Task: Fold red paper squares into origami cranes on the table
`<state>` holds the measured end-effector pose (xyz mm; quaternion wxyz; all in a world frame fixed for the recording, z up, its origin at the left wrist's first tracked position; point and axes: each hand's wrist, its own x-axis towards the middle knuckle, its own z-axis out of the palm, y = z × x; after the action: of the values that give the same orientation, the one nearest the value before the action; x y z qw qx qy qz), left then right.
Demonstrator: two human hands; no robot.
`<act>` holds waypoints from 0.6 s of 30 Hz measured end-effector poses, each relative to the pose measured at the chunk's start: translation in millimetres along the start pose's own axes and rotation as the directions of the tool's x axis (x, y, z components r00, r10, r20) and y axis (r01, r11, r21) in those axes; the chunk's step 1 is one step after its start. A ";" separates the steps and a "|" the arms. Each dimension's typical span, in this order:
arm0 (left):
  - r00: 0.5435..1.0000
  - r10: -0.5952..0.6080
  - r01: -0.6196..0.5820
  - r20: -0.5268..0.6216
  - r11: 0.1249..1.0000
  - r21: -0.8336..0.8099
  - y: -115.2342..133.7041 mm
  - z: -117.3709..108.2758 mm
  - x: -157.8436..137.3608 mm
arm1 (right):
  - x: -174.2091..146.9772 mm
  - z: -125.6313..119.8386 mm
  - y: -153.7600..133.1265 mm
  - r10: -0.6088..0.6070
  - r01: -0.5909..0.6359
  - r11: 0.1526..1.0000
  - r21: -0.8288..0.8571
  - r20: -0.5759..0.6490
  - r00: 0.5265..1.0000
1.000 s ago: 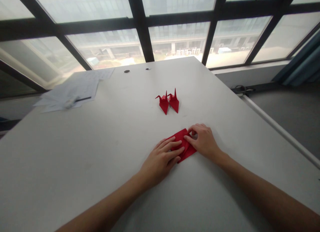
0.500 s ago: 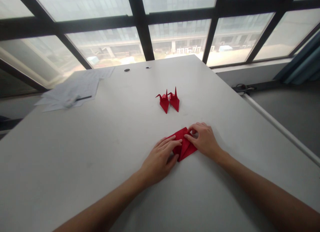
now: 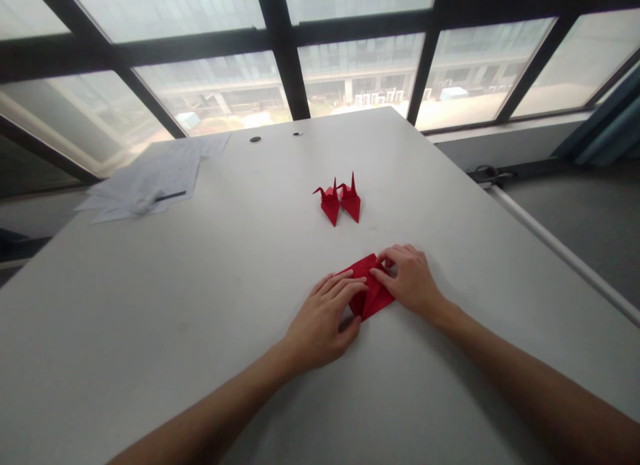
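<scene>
A sheet of red origami paper (image 3: pixel 370 294), folded with slanting creases, lies on the white table between my hands. My left hand (image 3: pixel 325 316) holds its left side, with fingers bent over the top and the thumb at the lower corner. On the right, my right hand (image 3: pixel 409 278) pinches the paper's edge between thumb and forefinger, its other fingers curled. The part under my fingertips is hidden. Beyond the paper stand two finished red paper cranes, the left crane (image 3: pixel 331 209) close beside the right crane (image 3: pixel 351 205).
Loose printed papers (image 3: pixel 173 166) are spread at the table's far left, with a dark pen (image 3: pixel 171 196) and a crumpled pale item (image 3: pixel 145 202) on them. The white table (image 3: pixel 200 278) reaches toward large windows. Two round holes are near its far edge.
My left thumb and fingers have shifted slightly along the paper. My right hand keeps its pinch in almost the same place. The view has tilted a little; the cranes stand unchanged.
</scene>
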<state>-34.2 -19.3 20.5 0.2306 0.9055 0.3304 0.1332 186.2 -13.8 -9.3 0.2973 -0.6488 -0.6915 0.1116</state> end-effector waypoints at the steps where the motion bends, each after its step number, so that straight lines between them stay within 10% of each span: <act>1: 1.000 0.000 0.000 -0.005 1.000 0.001 0.0 -0.1 0.1 | 0.0 -0.1 -0.3 -0.001 0.001 1.000 -0.002 -0.001 1.000; 18: 0.999 0.027 -0.027 0.036 1.000 0.005 -6.7 -0.3 -0.7 | -1.0 0.2 -2.4 0.000 -0.001 1.000 -0.030 -0.005 1.000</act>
<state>-38.5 -15.1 17.3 0.2323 0.9127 0.3143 0.1191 184.1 -15.0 -8.5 0.2891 -0.6536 -0.6923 0.0999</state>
